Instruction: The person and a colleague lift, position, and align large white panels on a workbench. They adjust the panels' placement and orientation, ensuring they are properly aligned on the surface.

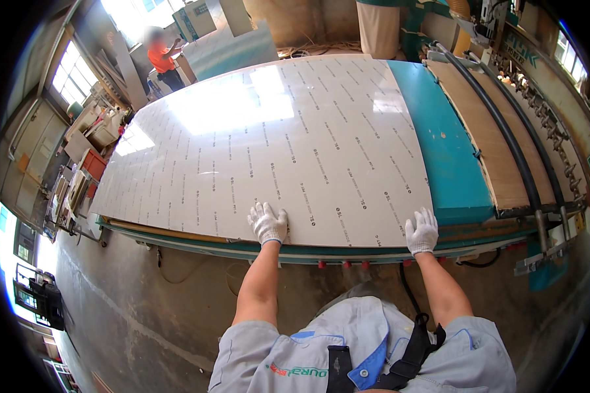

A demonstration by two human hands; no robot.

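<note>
A large glossy pale grey panel [262,170], covered with rows of small dark print, lies flat on a teal-framed table. My left hand [267,224], in a white knit glove, rests flat near the panel's front edge with its fingers spread. At the front right corner of the panel is my right hand [422,232], gloved alike, its fingers stretched out; its palm side is hidden. Bright window reflections shine on the panel's far half.
Right of the panel stand a teal machine bed [432,131], a brown board [472,124] and black curved tubes [498,111]. A co-worker in an orange top [160,59] stands at the far left. Beyond the floor on the left is a forklift [38,298].
</note>
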